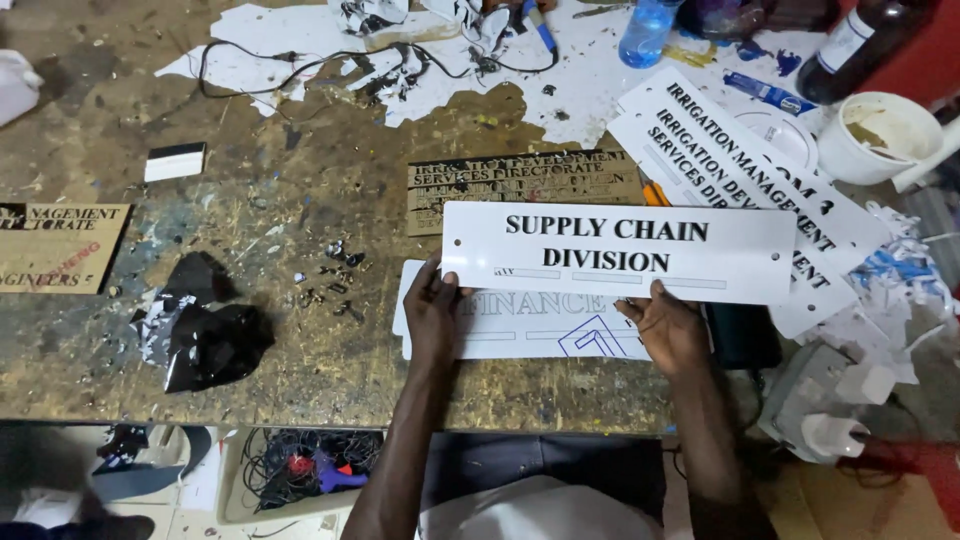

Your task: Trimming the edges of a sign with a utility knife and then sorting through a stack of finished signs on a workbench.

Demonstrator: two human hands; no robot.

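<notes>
My left hand (432, 312) and my right hand (671, 327) hold a long white sign plate (760, 255) with black lettering by its lower edge, tilted up over the worn wooden table (330, 370). Under it on the table lies a second white plate (520, 325) with pale outlined letters and a blue drawn shape. My left hand grips near the plate's left corner, my right hand near the lower middle.
More white lettered plates (720, 140) are stacked at the right, next to a white bowl (880, 135). A brown stencil sheet (520, 185) lies behind. Black vinyl scraps (215, 345), a brown board (60, 245), a plastic bottle (648, 30) and cables (300, 65) surround.
</notes>
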